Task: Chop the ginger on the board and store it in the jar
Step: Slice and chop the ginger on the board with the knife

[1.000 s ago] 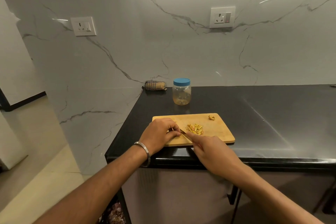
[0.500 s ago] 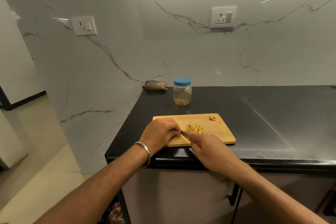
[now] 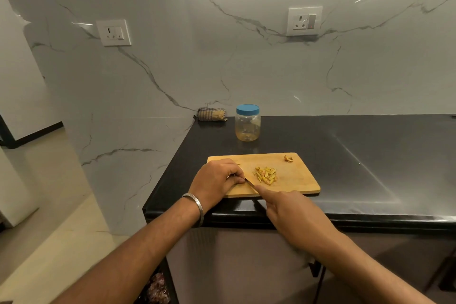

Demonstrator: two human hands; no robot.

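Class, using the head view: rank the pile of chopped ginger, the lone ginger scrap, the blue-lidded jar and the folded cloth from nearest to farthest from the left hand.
Measured from the left hand:
1. Chopped ginger pile, just to its right on the board.
2. Lone ginger scrap, at the board's far right corner.
3. Jar and folded cloth, both behind the board by the wall; too close to call.

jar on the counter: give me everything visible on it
The jar is a small clear plastic-looking container with a blue lid on, looking closed. It stands upright on the black counter, behind the cutting board and apart from it, right of a folded cloth. It looks nearly empty, yellowish at the bottom. Neither hand touches it.
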